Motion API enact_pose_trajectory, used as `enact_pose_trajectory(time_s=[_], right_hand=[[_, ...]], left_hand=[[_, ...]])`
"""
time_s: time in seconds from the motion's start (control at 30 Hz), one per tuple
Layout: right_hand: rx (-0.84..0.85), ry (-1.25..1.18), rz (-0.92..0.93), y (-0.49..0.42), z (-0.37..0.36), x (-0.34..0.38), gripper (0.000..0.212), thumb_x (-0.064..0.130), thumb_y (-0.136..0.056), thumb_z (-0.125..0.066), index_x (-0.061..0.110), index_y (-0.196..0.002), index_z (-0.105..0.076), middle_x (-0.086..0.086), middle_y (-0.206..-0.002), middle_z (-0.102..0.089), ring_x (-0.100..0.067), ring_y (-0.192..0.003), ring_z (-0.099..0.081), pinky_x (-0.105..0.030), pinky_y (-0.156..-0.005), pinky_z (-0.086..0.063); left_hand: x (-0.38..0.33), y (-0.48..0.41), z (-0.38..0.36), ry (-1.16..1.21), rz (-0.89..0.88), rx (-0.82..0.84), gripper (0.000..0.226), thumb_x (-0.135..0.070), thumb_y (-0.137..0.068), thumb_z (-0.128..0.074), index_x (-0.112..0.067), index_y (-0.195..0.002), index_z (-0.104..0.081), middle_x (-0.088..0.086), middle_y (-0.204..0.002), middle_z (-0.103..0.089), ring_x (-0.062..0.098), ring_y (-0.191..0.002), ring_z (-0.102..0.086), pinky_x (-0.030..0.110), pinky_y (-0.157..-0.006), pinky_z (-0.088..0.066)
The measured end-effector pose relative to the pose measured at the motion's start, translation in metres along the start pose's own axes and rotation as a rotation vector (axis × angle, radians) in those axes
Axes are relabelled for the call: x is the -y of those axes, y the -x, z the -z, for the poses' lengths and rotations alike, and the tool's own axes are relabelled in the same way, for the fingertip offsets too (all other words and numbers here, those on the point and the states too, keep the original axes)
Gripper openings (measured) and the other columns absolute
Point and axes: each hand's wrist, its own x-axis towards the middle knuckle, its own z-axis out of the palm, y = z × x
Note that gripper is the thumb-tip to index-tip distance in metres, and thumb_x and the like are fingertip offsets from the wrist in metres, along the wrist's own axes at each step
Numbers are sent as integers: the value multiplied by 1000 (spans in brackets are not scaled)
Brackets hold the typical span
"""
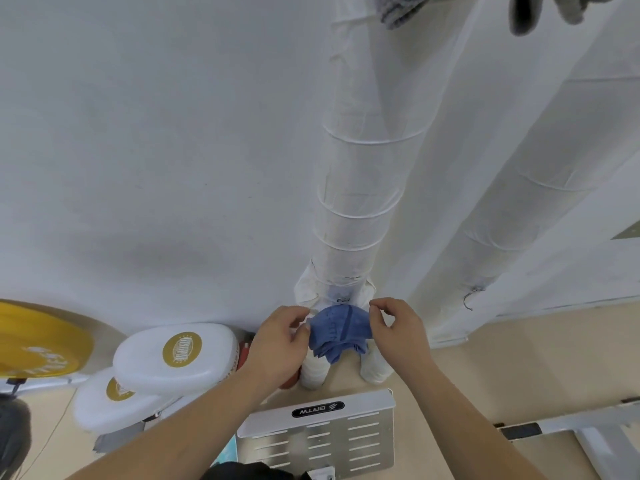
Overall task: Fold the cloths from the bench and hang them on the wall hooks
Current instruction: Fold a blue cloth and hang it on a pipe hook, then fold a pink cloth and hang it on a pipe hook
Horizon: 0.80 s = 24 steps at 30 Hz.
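Note:
A blue cloth (337,332) is held bunched up in front of the white wall, low in the head view. My left hand (277,344) pinches its left edge with thumb and fingers. My right hand (398,332) pinches its right edge, with the other fingers curled. The cloth's lower folds hang loose between the two hands. At the top edge of the view, grey cloths (398,8) hang on the wall; the hooks themselves are hidden.
Two wrapped white pipes (356,202) run down the wall behind the cloth. White lidded tubs with gold labels (176,355) lie at the left, beside a yellow disc (38,337). A white slotted metal unit (318,434) stands below my hands.

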Motion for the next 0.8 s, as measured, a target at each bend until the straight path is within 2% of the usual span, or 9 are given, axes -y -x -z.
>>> enact_pose_trajectory(time_s=[0.1, 0.17, 0.23, 0.3, 0.43, 0.57, 0.63, 0.7, 0.8], right_hand=[[-42, -50, -49, 13, 6, -4, 14, 20, -99, -59, 25, -107, -68, 9, -110, -65, -8, -100, -58, -20, -86, -39], [-65, -65, -91, 25, 8, -7, 11, 22, -99, -58, 29, -102, -66, 9, -106, -66, -10, -100, -59, -23, -87, -40], [-86, -67, -145, 40, 9, -8, 12, 24, -99, -57, 29, -101, -68, 8, -104, -69, -12, -100, -62, -26, -86, -43], [-109, -81, -199, 58, 9, -7, 14, 24, -98, -56, 26, -103, -70, 8, -104, -71, -13, -99, -63, -27, -86, -45], [-166, -89, -309, 103, 8, 4, 17, 24, -98, -55, 24, -105, -70, 9, -98, -69, -11, -90, -62, -25, -80, -44], [-234, -123, -420, 156, -12, 17, 17, 27, -97, -53, 27, -101, -70, 10, -90, -69, -14, -84, -64, -23, -69, -46], [-291, -138, -457, 183, -26, 26, 16, 27, -96, -54, 27, -98, -70, 9, -87, -69, -12, -80, -62, -19, -64, -44], [-336, -171, -491, 212, -39, 36, 16, 26, -96, -55, 24, -95, -70, 3, -87, -70, -12, -74, -60, -20, -61, -44], [-388, -240, -564, 264, -58, 48, 19, 26, -96, -55, 19, -91, -72, -4, -84, -71, -13, -67, -57, -25, -62, -45]], left_hand=[[7, 15, 6, 28, 9, -6, 20, -20, -100, -56, -31, -112, -68, -15, -105, -69, 4, -95, -65, 23, -88, -51], [10, 22, 6, 39, 5, 23, 20, -21, -99, -56, -37, -104, -68, -19, -96, -72, -7, -88, -65, 17, -78, -50], [13, 29, 3, 48, 10, 69, 20, -20, -100, -57, -36, -107, -68, -17, -95, -72, -12, -86, -63, 6, -72, -45], [14, 35, 0, 54, 11, 123, 20, -18, -100, -58, -29, -114, -68, -13, -97, -71, -8, -86, -64, 3, -71, -44], [18, 49, -2, 17, -56, 270, 22, -18, -99, -59, -27, -116, -69, -13, -101, -70, -4, -93, -63, 11, -84, -47], [22, 69, 8, 35, -144, 397, 20, -15, -98, -62, -31, -110, -65, -7, -99, -71, -6, -81, -65, 3, -72, -45], [29, 80, 14, 17, -196, 456, 19, -15, -96, -63, -31, -106, -64, -6, -96, -71, -1, -81, -67, 9, -79, -50], [35, 97, 22, 47, -192, 526, 16, -17, -96, -63, -30, -104, -66, -5, -95, -73, 7, -83, -69, 22, -84, -56], [44, 128, 28, 65, -192, 659, 15, -14, -97, -63, -26, -103, -69, -2, -89, -74, 4, -75, -69, 19, -73, -55]])
